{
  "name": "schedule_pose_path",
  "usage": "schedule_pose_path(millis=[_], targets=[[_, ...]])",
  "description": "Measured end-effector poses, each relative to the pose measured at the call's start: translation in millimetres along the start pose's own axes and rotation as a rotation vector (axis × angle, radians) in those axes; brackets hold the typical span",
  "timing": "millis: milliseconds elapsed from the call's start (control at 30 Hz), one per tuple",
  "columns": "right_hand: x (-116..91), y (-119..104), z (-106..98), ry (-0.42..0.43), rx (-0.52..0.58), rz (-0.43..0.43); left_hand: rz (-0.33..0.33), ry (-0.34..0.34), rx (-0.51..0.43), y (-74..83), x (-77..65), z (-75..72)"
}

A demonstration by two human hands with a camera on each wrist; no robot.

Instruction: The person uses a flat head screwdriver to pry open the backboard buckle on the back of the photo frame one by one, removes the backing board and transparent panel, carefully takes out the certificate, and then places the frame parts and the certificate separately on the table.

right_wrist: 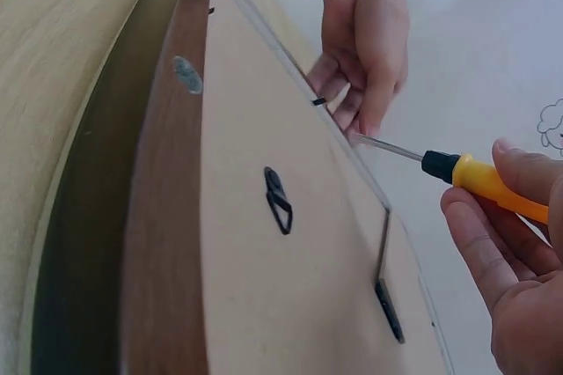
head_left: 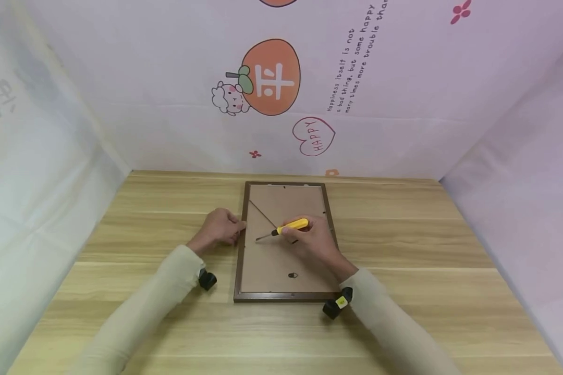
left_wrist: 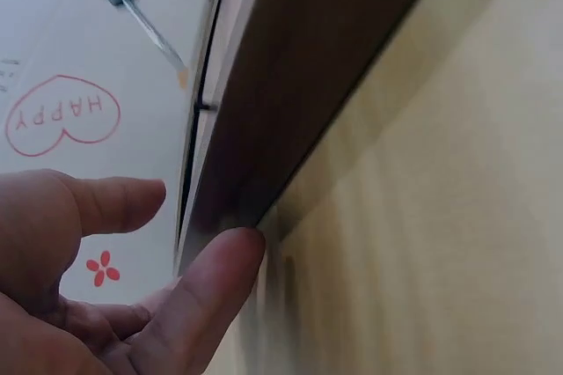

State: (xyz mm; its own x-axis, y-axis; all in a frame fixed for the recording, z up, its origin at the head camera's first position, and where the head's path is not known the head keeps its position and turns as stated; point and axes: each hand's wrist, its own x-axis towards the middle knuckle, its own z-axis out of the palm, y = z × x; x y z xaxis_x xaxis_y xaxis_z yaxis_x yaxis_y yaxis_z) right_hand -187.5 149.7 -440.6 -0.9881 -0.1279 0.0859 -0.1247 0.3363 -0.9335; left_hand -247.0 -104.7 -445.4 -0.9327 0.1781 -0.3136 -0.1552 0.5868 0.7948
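A picture frame point(head_left: 286, 297) lies face down on the table, its beige backing board point(head_left: 262, 271) showing inside a brown rim. My right hand point(head_left: 311, 237) grips a screwdriver point(head_left: 294, 225) by its yellow handle over the board. The metal shaft points left, its tip above the board near the left rim. My left hand point(head_left: 221, 226) is at the frame's left side, where a fingertip point(left_wrist: 233, 256) touches the rim's outer face. In the right wrist view a black hanging hook point(right_wrist: 278, 201) and small dark tabs point(right_wrist: 319, 102) show on the board.
The wood-grain table point(head_left: 403, 234) extends around the frame. Behind it stands a white printed sheet point(head_left: 169, 104), with pale sheets at both sides. A black wrist camera point(head_left: 207, 279) sits on the left wrist, another camera point(head_left: 332, 308) on the right.
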Motion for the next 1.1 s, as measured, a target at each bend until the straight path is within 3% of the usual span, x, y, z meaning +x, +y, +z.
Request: schedule_pose_path(millis=[133, 400, 500, 633, 867, 1100], targets=[[-1, 0, -2, 0.001, 0.008, -0.011, 0.001, -0.006, 0.043, 2.6, 8.6, -3.2], [-2, -2, -5, 0.049, 0.024, -0.016, -0.037, -0.025, -0.004, 4.2, 12.4, -1.5], [-2, -3, -5, 0.044, 0.021, -0.019, -0.058, -0.004, -0.004, 2.6, 14.0, -0.3], [-2, -3, -6, 0.04, 0.027, -0.028, -0.095, 0.039, -0.094, -3.2, 15.1, 1.5], [-3, -3, -8, 0.051, 0.058, -0.027, -0.068, 0.152, -0.269, -11.2, 12.5, 11.6], [-5, -6, -8, 0.041, 0.042, 0.015, -0.061, 0.157, -0.314, -10.3, -1.4, 24.0]])
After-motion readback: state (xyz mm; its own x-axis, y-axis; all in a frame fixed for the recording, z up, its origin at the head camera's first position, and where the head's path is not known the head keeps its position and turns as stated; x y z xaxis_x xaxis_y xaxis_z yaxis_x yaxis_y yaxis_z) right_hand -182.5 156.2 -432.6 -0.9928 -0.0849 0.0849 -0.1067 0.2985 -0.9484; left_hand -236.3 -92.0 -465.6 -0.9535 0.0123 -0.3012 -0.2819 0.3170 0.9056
